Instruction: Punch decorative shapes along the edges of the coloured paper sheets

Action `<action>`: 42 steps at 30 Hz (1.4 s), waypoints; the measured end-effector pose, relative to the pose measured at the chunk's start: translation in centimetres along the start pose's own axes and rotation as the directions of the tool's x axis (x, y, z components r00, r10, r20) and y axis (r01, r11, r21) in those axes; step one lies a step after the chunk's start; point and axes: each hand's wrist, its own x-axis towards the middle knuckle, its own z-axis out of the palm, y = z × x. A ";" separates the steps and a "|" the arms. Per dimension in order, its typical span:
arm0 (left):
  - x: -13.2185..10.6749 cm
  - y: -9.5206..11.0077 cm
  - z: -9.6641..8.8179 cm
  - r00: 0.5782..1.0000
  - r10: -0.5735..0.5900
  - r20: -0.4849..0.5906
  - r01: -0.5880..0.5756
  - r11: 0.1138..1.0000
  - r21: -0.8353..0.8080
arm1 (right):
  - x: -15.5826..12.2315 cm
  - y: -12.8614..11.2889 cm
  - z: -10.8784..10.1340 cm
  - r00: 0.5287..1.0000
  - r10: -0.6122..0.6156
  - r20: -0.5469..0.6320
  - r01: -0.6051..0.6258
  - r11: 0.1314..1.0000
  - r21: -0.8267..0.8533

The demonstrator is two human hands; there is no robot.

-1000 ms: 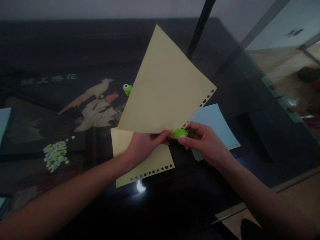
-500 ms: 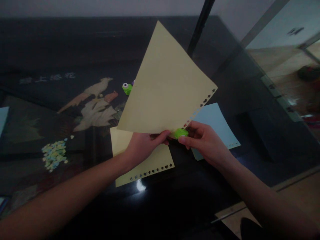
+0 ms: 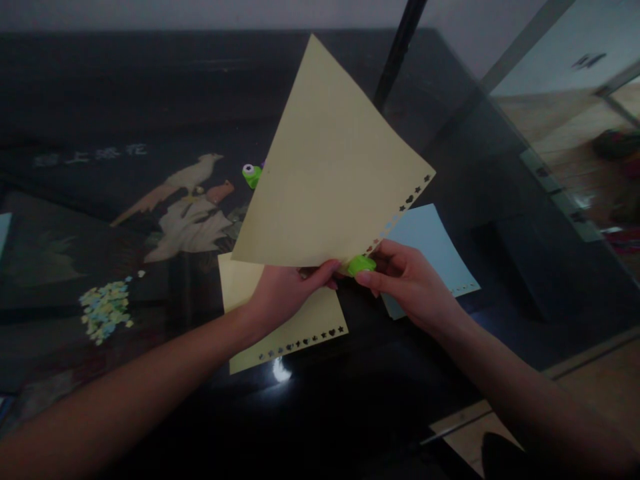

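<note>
A yellow sheet of paper is held up at a tilt, with star and heart holes along its lower right edge. My left hand pinches its bottom edge, thumb in front and the other fingers mostly hidden behind. At the sheet's lower corner, my right hand grips a small green craft punch, thumb on it. The punch sits at the paper's edge, in line with the row of holes. Beneath my left hand lies another yellow sheet with punched shapes along its near edge.
Blue paper lies under my right hand. A pile of small paper cutouts is at the left. Another green punch peeks out behind the raised sheet. The dark glossy table has a bird picture on its surface.
The thumb of my right hand covers the punch's pale button a little more. Both hands keep their holds, and the view has shifted slightly.
</note>
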 end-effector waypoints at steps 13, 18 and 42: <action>-0.1 -0.2 0.0 0.998 0.058 -0.007 -0.058 0.996 0.063 | 0.1 0.4 0.0 0.999 -0.034 0.011 0.033 0.998 0.049; 0.0 -0.2 0.0 0.999 0.043 -0.021 -0.043 0.999 0.026 | 0.2 0.3 0.0 1.000 -0.016 0.016 0.015 0.999 0.035; 0.4 1.4 -1.0 0.997 -0.035 -0.076 0.033 0.999 -0.029 | 0.1 -0.8 -1.1 0.999 0.010 0.036 -0.003 0.984 -0.178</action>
